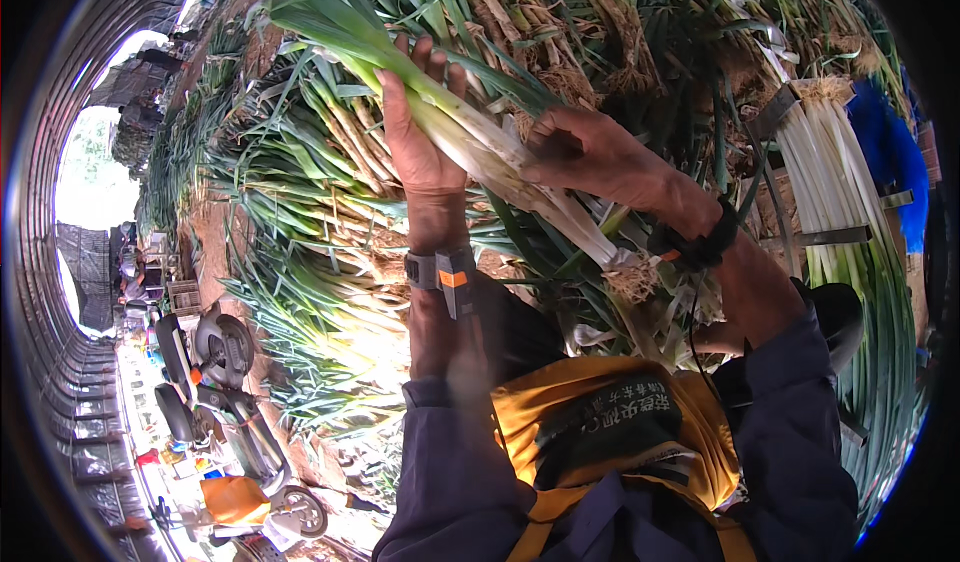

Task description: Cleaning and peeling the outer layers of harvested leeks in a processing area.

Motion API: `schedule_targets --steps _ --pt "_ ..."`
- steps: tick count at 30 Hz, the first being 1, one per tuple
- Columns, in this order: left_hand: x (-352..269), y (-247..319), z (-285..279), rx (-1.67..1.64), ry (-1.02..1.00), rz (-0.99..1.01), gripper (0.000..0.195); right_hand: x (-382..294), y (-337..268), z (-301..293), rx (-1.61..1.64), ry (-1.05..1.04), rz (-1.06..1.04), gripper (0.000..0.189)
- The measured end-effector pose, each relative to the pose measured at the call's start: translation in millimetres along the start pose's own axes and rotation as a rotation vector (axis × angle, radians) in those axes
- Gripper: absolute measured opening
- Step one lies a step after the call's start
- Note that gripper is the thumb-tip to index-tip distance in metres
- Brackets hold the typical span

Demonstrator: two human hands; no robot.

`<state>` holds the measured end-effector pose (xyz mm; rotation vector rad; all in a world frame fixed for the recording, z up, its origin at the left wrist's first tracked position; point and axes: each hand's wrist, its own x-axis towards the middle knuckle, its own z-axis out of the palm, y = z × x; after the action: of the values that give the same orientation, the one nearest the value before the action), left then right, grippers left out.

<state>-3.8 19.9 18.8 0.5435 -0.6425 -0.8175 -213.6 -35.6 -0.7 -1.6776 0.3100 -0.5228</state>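
Two or more large green onions [465, 138], with white stalks and rooty ends, slant across the view before me. My left hand [424, 119] supports them from below near the green leaves, the stalks lying against the palm between thumb and fingers. At the white part, my right hand [592, 149] has thumb and fingertips at the stalks; whether it pinches an outer layer cannot be made out. Beyond the right wrist hangs the root tuft [630, 277]. Peeled white-stemmed green onions [832, 164] lie bundled in a metal rack [836, 236] at the right.
Unpeeled green onions [322, 224] lie in heaps on the soil at the left, with more piles [555, 44] ahead. A scooter [240, 427] stands at the lower left, near a crate [184, 297]. Blue plastic [892, 164] lies beyond the rack. Loose leaves and peelings lie below my hands.
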Motion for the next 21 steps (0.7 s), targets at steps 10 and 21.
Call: schedule_targets --steps 10,21 --pt "-5 -9 3 0.042 0.051 -0.113 0.057 30 -10 6 -0.162 0.157 -0.18 0.034" --pt "-9 -24 15 0.064 -0.028 -0.184 0.058 52 5 -10 -0.16 0.253 -0.277 0.015"
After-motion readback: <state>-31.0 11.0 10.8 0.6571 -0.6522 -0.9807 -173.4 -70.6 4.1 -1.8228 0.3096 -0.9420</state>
